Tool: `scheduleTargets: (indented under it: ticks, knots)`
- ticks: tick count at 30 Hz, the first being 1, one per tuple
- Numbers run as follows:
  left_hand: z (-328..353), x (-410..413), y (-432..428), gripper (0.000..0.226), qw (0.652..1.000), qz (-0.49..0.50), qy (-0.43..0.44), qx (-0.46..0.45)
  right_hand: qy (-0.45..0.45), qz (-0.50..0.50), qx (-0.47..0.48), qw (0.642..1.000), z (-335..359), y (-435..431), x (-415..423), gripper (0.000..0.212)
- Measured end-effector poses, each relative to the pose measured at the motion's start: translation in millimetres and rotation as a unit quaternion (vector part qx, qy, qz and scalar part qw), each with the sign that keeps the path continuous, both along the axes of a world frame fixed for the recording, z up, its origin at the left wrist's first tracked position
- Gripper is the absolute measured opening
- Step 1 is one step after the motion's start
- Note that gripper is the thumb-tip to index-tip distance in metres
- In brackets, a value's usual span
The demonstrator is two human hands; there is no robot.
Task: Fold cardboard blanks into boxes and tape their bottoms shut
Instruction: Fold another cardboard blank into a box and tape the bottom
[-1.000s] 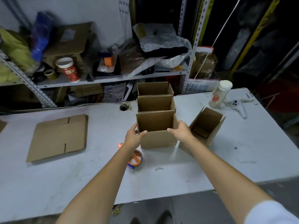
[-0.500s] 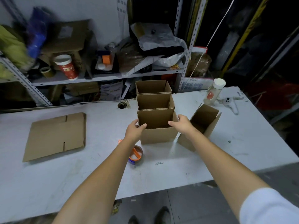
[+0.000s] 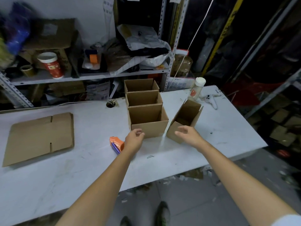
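Surroundings: the counter carries a flat blank toward its left edge, well apart from everything else. An orange tape gun lies near the front middle, just left of our left wrist and partly hidden by it. There's a cable hole near the back edge, left of the box row. A bottle with a white cap and a white controller sit by the back right corner. The shelf behind the counter is cluttered: red cup, tape roll, bags, cardboard. The far-left stuff is too blurred to make out.

Boxes: three stand upright with mouths up, touching in a row from the back edge toward the middle: back box, mid box, near box. The fourth box is just right of the near box, turned askew, and looks tilted rightward. A narrow strip of counter shows between those two.

Left hand: fingers are loosely curled and hold nothing, just in front of the near box's front wall at its lower left corner. We can't tell if they touch it.

Right hand: fingers are relaxed, apart and empty, in front of the fourth box's near wall, covering part of it.
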State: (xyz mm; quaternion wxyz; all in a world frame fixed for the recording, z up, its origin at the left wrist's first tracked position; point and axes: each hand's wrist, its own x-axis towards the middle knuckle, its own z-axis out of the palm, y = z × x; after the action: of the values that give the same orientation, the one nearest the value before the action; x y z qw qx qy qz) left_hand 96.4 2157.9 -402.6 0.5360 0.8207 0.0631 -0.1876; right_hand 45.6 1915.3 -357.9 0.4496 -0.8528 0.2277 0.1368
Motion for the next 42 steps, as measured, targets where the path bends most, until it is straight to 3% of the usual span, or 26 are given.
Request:
scheduleTargets:
  ticks: [10, 14, 18, 22, 27, 38, 42]
  knots:
    - [-26, -24, -92, 0.040, 0.998, 0.002, 0.063, -0.012, 0.084, 0.018, -0.014, 0.996, -49, -131, 2, 0.064]
    - [-29, -20, -144, 0.051, 0.993, 0.054, 0.094, -0.036, 0.074, 0.013, 0.019, 0.997, -51, -187, 40, 0.088]
    - [-28, -12, -185, 0.060, 0.980, 0.123, 0.131, -0.089, 0.033, -0.013, 0.032, 0.999, -52, -218, 89, 0.086]
    - [-24, -6, -218, 0.070, 0.963, 0.164, 0.152, -0.149, -0.011, -0.019, 0.047, 0.999, -56, -219, 122, 0.077]
    - [-24, -4, -236, 0.064, 0.957, 0.173, 0.146, -0.182, -0.020, -0.001, 0.062, 0.998, -68, -212, 126, 0.070]
    - [-12, -45, -210, 0.075, 0.963, 0.133, 0.123, -0.199, -0.050, -0.025, 0.043, 0.998, -56, -189, 23, 0.070]
    - [-8, -72, -182, 0.090, 0.964, 0.115, 0.108, -0.212, -0.078, -0.037, 0.045, 0.995, -42, -160, -19, 0.073]
